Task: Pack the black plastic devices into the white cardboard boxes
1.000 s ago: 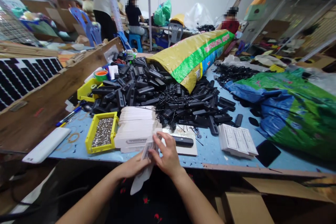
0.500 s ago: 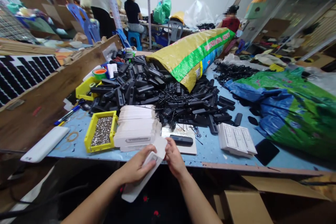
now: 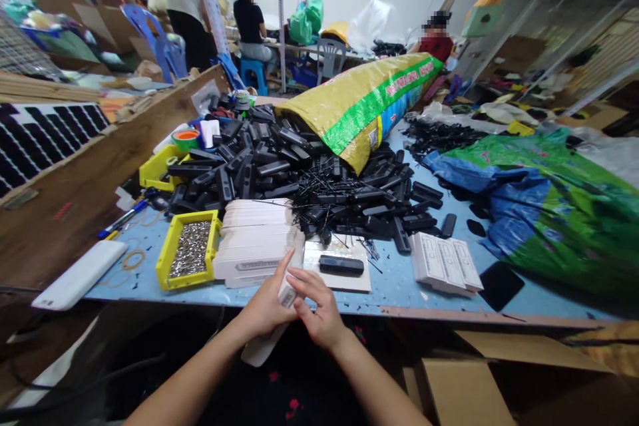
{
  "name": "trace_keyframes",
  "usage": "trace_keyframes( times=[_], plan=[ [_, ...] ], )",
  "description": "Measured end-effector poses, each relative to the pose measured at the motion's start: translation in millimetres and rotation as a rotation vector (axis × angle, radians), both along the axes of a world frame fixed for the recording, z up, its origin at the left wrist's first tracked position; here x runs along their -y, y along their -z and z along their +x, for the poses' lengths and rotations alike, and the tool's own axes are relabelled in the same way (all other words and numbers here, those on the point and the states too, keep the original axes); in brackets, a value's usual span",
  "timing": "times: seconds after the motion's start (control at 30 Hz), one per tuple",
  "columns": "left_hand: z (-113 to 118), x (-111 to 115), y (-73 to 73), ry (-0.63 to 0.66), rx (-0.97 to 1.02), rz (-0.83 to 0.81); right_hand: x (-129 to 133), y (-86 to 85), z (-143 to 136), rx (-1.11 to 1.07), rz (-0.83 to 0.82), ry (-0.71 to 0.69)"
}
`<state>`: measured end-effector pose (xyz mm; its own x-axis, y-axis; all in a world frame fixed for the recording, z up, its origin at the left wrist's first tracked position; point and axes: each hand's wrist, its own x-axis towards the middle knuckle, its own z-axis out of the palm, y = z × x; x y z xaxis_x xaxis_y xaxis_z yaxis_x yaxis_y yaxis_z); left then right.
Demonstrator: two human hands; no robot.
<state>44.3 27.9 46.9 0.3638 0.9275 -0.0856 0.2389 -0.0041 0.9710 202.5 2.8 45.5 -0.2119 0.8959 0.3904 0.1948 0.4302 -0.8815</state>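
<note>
A long white box [image 3: 262, 348] is held at the table's near edge by my left hand [image 3: 267, 303], whose fingers wrap round it. My right hand [image 3: 318, 306] touches the upper end of the box, with its fingers spread. Just beyond my hands lies a stack of flat white cartons [image 3: 259, 236]. One black device [image 3: 341, 265] rests on a white card [image 3: 363, 279] right of the stack. Behind them is a pile of black devices [image 3: 269, 166] with thin black sticks [image 3: 324, 190] on top.
A yellow bin [image 3: 166, 268] of small metal parts stands left. Filled white boxes or cartons [image 3: 442, 263] sit right, near a green and blue bag [image 3: 559, 213]. A yellow sack [image 3: 324, 103] lies behind. An open cardboard box [image 3: 464, 389] is below right. People work in the background.
The white flap at the box's upper end no longer stands out. My right hand has shifted from a pinch there to spread fingers against the box. The view has moved slightly.
</note>
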Motion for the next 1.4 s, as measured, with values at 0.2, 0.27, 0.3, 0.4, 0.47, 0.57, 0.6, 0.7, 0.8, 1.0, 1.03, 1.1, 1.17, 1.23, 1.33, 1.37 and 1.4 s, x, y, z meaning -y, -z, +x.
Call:
trace_keyframes(
  times=[0.2, 0.27, 0.3, 0.4, 0.47, 0.57, 0.6, 0.7, 0.8, 1.0, 1.03, 1.1, 1.17, 1.23, 1.33, 1.37, 1.4],
  plan=[
    [-35.0, -11.8, 4.1, -0.301, 0.49, -0.507, -23.0, 32.4, 91.8, 0.513, -0.064, 0.291],
    [-45.6, -16.2, 1.3, -0.492, 0.703, -0.564, -22.3, 32.7, 108.9, 0.485, -0.07, 0.314],
    [-48.0, -17.7, 0.2, -0.61, 0.766, -0.56, -19.3, 27.6, 110.5, 0.429, -0.058, 0.282],
    [-40.0, -16.3, -0.8, -0.856, 0.843, -0.532, -5.3, -3.7, 92.5, 0.303, 0.002, 0.134],
    [-26.0, -9.9, 0.1, -0.852, 0.845, -0.528, 1.0, -26.8, 72.5, 0.318, 0.023, 0.075],
    [-10.7, 2.8, 3.7, -0.687, 0.715, -0.547, 1.7, -46.2, 50.3, 0.295, 0.04, 0.147],
    [-10.4, 6.0, 5.4, -0.618, 0.604, -0.508, 1.1, -47.9, 46.5, 0.259, 0.042, 0.195],
    [-22.0, 9.5, 10.4, -0.476, 0.101, -0.084, 0.7, -42.7, 41.9, 0.13, 0.04, 0.236],
    [-33.7, 6.9, 13.3, -0.19, -0.261, 0.288, -8.2, -25.8, 42.8, 0.027, -0.003, -0.001],
    [-20.6, -0.8, 23.6, -0.103, -0.394, 0.335, -86.5, 26.0, 71.1, 0.303, -0.192, 0.596],
    [-17.0, -3.0, 26.9, -0.102, -0.417, 0.35, -98.1, 31.7, 76.9, 0.361, -0.212, 0.644],
    [-10.7, -8.5, 33.6, -0.074, -0.46, 0.375, -110.6, 36.8, 85.4, 0.383, -0.232, 0.634],
    [-5.6, -14.4, 39.9, -0.058, -0.492, 0.401, -107.7, 33.7, 87.4, 0.403, -0.245, 0.634],
    [-1.8, -19.1, 44.7, -0.051, -0.494, 0.444, -92.6, 25.4, 81.4, 0.339, -0.259, 0.605],
    [1.3, -22.4, 48.0, -0.004, -0.464, 0.498, -60.2, 14.5, 57.3, -0.034, -0.287, 0.439],
    [1.6, -22.7, 48.2, 0.011, -0.464, 0.494, -50.4, 13.4, 46.9, -0.143, -0.279, 0.386],
    [1.4, -22.8, 48.1, 0.021, -0.469, 0.476, -42.3, 13.8, 36.6, -0.201, -0.255, 0.351]
  ],
)
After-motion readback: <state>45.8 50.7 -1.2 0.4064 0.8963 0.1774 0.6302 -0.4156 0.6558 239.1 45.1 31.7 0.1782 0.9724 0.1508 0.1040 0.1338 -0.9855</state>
